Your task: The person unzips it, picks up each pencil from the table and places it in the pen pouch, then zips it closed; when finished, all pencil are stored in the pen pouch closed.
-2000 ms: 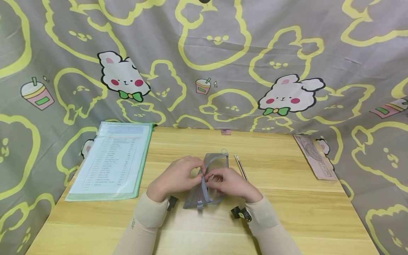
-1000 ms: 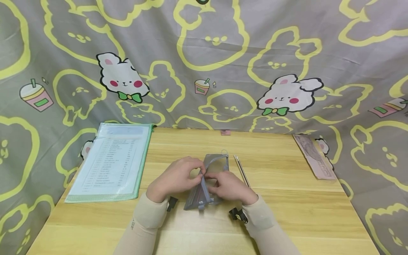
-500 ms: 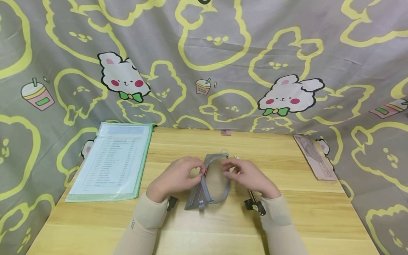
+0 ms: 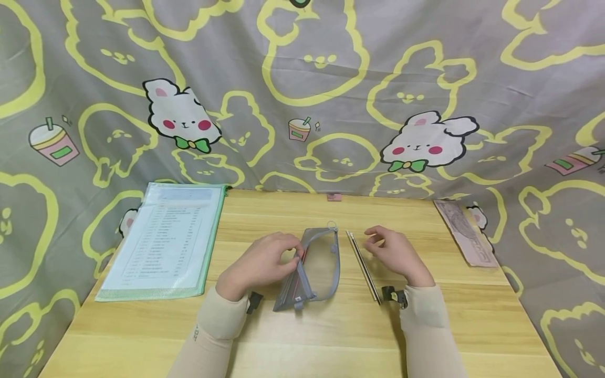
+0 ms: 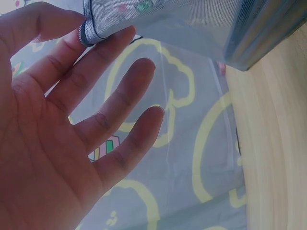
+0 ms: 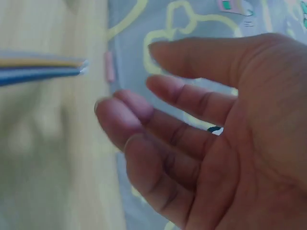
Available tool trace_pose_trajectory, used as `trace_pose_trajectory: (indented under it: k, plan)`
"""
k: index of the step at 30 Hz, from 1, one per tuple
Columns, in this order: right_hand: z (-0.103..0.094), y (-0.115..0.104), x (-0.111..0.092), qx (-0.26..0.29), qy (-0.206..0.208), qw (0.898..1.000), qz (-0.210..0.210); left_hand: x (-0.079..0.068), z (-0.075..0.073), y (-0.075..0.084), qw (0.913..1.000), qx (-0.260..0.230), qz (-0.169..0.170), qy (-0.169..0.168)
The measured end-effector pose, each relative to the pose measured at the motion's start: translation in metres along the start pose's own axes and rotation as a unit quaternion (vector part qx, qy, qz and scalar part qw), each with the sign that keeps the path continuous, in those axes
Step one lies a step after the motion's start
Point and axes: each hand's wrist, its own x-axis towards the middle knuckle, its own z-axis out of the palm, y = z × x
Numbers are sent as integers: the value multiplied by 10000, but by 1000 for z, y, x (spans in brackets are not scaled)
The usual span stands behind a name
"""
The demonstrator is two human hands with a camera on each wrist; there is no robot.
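A grey mesh zip pouch (image 4: 290, 294) stands on the table with its mouth spread wide and a ring at its far end. My left hand (image 4: 261, 261) pinches the near-left rim of it between thumb and index finger. In the left wrist view, the other fingers spread loosely below the mesh (image 5: 192, 43). Inside the pouch, a thin reddish line shows through. To the right lie slim pens (image 4: 363, 268), side by side and slanting. Just beyond them hovers my right hand (image 4: 396, 254), fingers loosely bent, holding nothing; the right wrist view shows the pens' tips (image 6: 79, 67) apart from it.
A green-edged document bag (image 4: 160, 241) with a printed sheet lies at the left of the wooden table (image 4: 293, 346). A pinkish banknote (image 4: 465, 233) lies at the right edge, and a small pink tag (image 4: 334, 197) at the back. A patterned curtain (image 4: 246, 68) encloses the table.
My right hand has come out of the pouch and moved right, past the pens, uncovering them. The pouch mouth now shows wide. My left hand keeps its pinch in place.
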Motion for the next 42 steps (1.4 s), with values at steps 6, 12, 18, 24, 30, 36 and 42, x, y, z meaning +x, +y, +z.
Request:
trace_pose_trajectory:
  k: [6, 12, 18, 24, 30, 36, 42]
  plan:
    - [14, 13, 8, -276, -5, 9996, 13, 0, 0, 0, 10000, -14, -2, 9]
    - [24, 22, 14, -438, 68, 9990, -24, -1, -1, 0, 10000, -19, -27, 12]
    - [27, 20, 15, -404, -41, 9991, -111, -1, -1, -1, 9999, -99, -37, -16]
    - [30, 14, 15, -601, -187, 9980, -114, -1, -1, -2, 10000, -62, 13, 1]
    - [32, 7, 14, -934, -115, 9954, 177, -1, -1, -2, 10000, -82, -31, 8]
    - [27, 8, 13, -525, -27, 9978, 395, -1, -2, -2, 9999, -101, -114, 4]
    - [10, -4, 6, 542, 264, 9978, 278, -1, -2, -2, 10000, -33, -60, 30]
